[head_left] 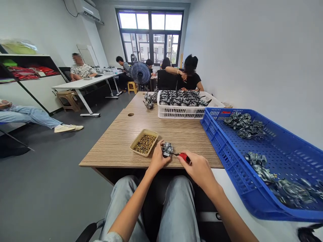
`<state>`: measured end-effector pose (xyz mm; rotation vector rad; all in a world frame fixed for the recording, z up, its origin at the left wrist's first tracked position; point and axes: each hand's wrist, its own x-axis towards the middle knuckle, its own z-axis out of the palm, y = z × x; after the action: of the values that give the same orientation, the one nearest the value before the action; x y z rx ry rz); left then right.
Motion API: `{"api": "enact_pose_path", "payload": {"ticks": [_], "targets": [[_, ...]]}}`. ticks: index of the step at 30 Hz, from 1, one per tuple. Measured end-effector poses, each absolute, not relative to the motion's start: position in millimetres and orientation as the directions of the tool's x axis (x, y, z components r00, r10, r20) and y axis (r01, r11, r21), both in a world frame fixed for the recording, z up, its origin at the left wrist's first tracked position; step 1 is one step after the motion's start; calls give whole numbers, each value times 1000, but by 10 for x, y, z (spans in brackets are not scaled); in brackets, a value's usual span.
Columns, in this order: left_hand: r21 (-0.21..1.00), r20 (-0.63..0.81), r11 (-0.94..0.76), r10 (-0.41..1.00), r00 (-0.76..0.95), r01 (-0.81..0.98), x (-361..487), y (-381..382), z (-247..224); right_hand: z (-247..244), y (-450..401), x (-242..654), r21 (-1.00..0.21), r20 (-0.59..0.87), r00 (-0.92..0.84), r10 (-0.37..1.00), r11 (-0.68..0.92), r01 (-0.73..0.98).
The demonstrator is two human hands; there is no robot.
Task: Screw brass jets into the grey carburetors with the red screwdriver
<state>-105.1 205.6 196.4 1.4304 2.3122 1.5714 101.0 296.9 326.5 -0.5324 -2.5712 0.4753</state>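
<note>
My left hand (158,157) is closed around a small silver metal carburetor body (167,149), holding it against the wooden table near its front edge. In my right hand (198,165) is a red-handled screwdriver (184,157), gripped with the fingers wrapped round the handle. Its dark shaft points left and its end meets the side of the carburetor body; the exact spot of contact is too small to tell. Just left of my left hand stands a beige tray (132,148) of small brass parts (144,144), which look like jets or screws.
A blue crate (217,148) with metal carburetor bodies (244,125) stands on the right. Farther back, a white basket (180,112) is filled with carburetors, with several more (149,101) beside it. A person (191,75) works across the table; a fan (140,73) stands behind.
</note>
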Motion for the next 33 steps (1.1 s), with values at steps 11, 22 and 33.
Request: {"api": "enact_pose_path", "payload": {"ticks": [11,22,33], "targets": [[744,426,115,677,-600,658,-1054,2040,2000,3229,2980,1011,-389,379,-842,385,891,233],[758,388,134,693,-607,638,-1059,2032,2007,3216,2972,1009,-355,411,-856,314,920,167],[765,385,142,681,-623,628,-1054,2039,1998,3243,2939,1023,-257,443,-865,237,957,131]]}}
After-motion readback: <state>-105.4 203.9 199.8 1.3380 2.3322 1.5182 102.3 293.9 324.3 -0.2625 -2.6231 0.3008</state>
